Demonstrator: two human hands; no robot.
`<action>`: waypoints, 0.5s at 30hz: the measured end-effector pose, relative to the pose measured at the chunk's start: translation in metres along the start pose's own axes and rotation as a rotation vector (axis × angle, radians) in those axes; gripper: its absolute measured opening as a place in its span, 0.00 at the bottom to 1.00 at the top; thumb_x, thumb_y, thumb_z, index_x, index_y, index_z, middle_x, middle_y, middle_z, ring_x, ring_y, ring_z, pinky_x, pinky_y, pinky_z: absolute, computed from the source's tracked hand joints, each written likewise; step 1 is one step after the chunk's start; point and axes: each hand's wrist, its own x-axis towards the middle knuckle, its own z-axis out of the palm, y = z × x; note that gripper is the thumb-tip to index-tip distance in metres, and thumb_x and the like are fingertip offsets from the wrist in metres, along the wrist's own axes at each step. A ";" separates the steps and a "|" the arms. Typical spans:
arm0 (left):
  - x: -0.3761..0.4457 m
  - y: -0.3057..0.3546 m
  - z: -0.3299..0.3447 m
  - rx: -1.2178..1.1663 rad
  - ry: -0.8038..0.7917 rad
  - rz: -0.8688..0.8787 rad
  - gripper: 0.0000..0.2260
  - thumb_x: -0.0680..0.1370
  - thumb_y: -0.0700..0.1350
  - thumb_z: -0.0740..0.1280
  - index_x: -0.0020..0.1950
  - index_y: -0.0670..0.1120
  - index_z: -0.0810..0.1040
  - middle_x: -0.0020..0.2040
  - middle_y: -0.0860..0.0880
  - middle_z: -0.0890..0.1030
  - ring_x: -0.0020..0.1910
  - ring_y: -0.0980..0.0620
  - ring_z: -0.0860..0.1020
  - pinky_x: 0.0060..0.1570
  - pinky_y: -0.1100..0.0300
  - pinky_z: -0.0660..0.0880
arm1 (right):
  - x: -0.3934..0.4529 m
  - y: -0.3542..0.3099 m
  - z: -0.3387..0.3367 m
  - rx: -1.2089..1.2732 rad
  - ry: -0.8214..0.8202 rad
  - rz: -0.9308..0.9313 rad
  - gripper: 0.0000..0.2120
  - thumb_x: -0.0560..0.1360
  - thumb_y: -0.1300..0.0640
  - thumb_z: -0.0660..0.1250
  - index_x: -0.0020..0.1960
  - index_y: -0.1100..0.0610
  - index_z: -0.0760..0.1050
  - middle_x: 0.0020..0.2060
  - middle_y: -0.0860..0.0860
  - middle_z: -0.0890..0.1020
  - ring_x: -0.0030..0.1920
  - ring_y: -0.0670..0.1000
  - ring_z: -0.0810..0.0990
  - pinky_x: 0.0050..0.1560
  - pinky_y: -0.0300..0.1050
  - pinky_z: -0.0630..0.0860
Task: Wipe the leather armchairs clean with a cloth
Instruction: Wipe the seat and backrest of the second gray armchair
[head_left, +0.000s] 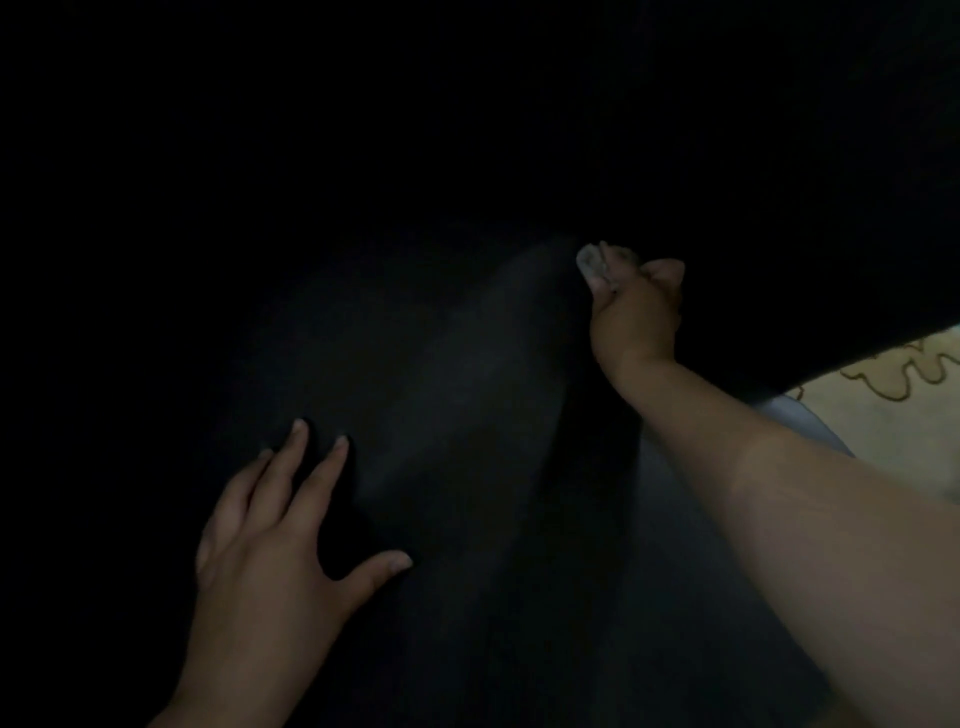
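Cloth (592, 267), bunched small and pale, is pinched in the curled right hand (636, 312) against dark armchair leather (441, 374) near a fold; its long axis cannot be told; left hand (270, 525) rests flat, fingers spread, holding nothing; short firm strokes along the seam probably work best, with the left bracing.

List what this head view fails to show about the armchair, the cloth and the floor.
- Armchair: darkness swallows its shape and edges; dirt cannot be judged.
- Cloth: only a grey tip shows; the right hand covers the rest.
- Patterned floor: only a corner shows, cut by the right edge.
- Left hand: contact under its spread fingers is unclear.
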 end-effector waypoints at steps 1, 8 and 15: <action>0.000 0.000 0.000 -0.005 -0.004 -0.005 0.45 0.58 0.75 0.59 0.71 0.55 0.69 0.75 0.51 0.63 0.70 0.44 0.63 0.64 0.42 0.67 | 0.003 -0.003 0.000 0.087 -0.039 0.071 0.17 0.78 0.54 0.60 0.42 0.34 0.59 0.61 0.56 0.71 0.60 0.57 0.71 0.61 0.50 0.67; -0.001 0.005 -0.002 -0.073 0.002 -0.030 0.45 0.56 0.70 0.68 0.71 0.55 0.69 0.75 0.52 0.62 0.71 0.45 0.62 0.65 0.42 0.67 | 0.028 -0.039 0.015 0.321 -0.028 -0.011 0.05 0.77 0.51 0.65 0.49 0.46 0.69 0.47 0.43 0.70 0.49 0.48 0.76 0.45 0.34 0.71; -0.002 0.001 -0.006 -0.096 0.026 0.015 0.44 0.57 0.67 0.73 0.70 0.54 0.70 0.74 0.52 0.64 0.70 0.46 0.64 0.63 0.49 0.65 | 0.032 -0.106 0.028 0.582 -0.141 0.015 0.10 0.76 0.58 0.66 0.45 0.43 0.68 0.59 0.59 0.73 0.56 0.54 0.76 0.52 0.37 0.74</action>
